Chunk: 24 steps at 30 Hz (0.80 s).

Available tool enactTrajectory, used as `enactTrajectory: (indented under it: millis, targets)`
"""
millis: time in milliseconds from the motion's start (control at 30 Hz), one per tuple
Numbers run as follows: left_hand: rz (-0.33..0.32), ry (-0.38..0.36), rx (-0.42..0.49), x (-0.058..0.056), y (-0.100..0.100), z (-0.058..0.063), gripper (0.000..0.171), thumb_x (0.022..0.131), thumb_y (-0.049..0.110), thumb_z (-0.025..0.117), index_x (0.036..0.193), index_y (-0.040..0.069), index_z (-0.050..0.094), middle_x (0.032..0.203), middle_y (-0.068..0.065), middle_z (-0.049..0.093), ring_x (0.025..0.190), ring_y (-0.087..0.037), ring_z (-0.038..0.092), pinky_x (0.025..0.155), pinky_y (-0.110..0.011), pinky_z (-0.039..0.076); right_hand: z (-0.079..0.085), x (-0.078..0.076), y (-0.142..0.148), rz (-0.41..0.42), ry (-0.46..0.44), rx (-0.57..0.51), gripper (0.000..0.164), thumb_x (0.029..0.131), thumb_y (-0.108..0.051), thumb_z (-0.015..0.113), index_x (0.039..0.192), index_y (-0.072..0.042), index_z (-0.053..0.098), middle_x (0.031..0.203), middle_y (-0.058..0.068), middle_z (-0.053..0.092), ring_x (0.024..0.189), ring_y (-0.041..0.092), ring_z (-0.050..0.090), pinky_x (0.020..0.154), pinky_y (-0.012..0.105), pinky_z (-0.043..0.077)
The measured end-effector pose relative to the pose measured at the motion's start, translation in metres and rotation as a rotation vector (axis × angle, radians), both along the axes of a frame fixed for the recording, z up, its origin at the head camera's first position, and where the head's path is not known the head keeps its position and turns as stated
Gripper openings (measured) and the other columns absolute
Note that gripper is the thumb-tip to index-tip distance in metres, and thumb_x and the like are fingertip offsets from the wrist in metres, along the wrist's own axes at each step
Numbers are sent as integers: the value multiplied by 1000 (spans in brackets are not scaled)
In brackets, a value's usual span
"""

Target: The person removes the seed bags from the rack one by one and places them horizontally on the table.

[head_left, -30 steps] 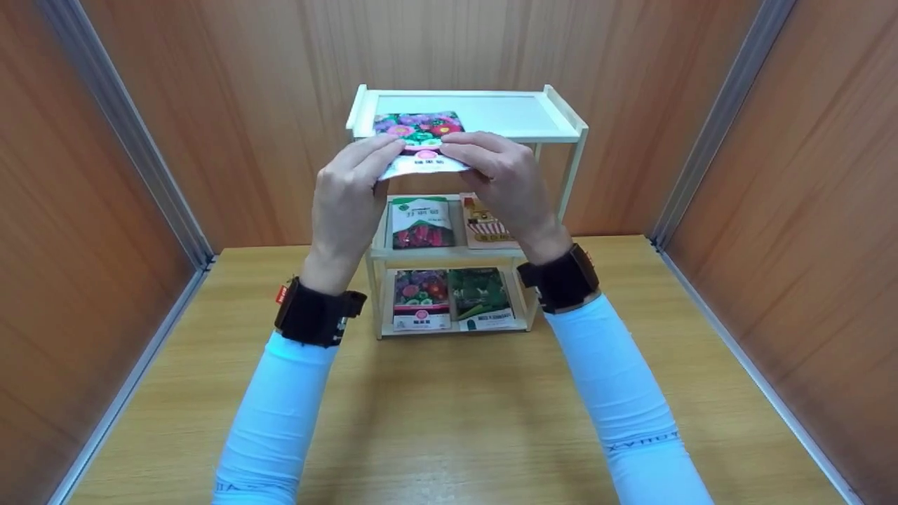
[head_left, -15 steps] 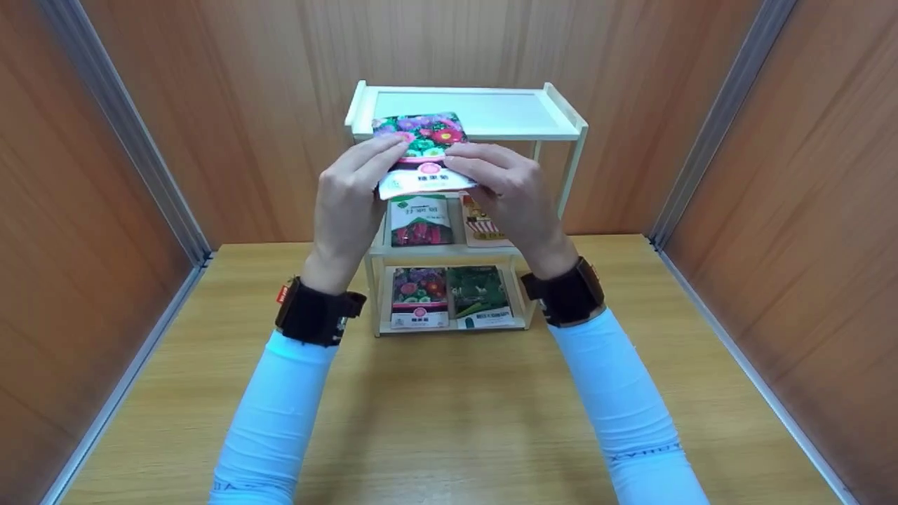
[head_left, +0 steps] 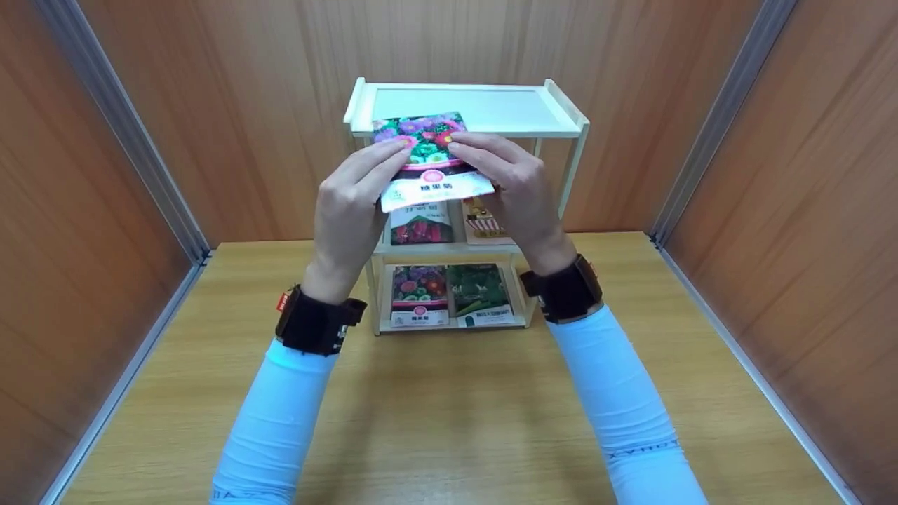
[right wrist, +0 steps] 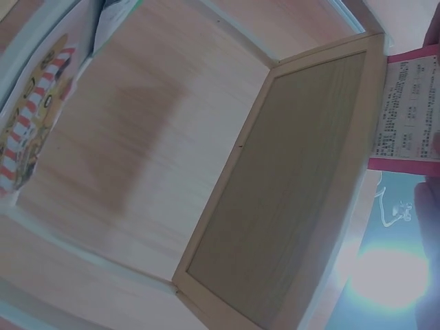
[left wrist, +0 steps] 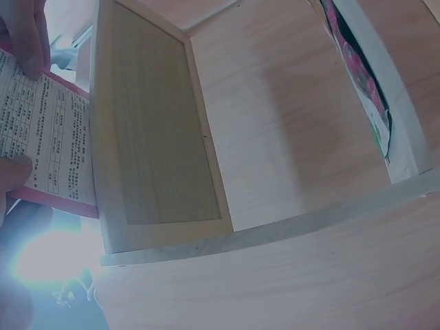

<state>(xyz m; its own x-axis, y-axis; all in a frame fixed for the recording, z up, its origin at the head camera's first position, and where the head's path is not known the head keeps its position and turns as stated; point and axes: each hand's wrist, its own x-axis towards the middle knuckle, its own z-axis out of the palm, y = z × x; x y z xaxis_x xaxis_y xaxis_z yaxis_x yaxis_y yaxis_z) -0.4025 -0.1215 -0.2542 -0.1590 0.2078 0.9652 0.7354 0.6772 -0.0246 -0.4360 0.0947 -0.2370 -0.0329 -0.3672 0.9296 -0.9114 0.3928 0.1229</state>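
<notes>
A flower seed packet (head_left: 438, 188) with purple, pink and red blooms and a white lower strip is held over the front edge of a white rack's top shelf. My left hand (head_left: 351, 203) pinches its left side, with fingers lying on the printed front. On the right side my right hand (head_left: 523, 189) pinches it in the same way. From below, the left wrist view shows the thumb pressing on the packet's back (left wrist: 58, 141), which is covered in small print with pink borders. The same text side of the packet (right wrist: 407, 106) appears in the right wrist view.
The rack's top shelf (head_left: 519, 105) has raised sides. On its middle shelf lie a white packet (head_left: 422, 230) with pink pictures and a striped popcorn packet (head_left: 487, 224). Another flower packet (head_left: 419, 284) and a dark green packet (head_left: 480, 289) rest on the bottom shelf. Wooden walls surround the rack.
The packet's near edge has come down and toward me, now overlapping the white packet on the middle shelf. More of its front shows. Both hands keep hold of its sides.
</notes>
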Motion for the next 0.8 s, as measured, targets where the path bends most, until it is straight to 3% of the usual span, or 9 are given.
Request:
enactTrajectory:
  millis: [467,800]
  targets:
    - [-40,68,66,2,4,-6,30,87,13,67,115,2,67,120,-12,64,115,-27,58,102,-33,42,-12,8,2,32,42,-12,32,79,-9,76,110,-8,71,116,7,66,111,22,61,96,31,47]
    - [-35,84,63,3,0,-22,29,85,14,70,113,5,69,115,-10,67,112,-25,60,100,-34,44,-29,22,3,78,64,-18,32,77,-14,78,108,-5,72,114,9,67,109,25,62,94,36,48]
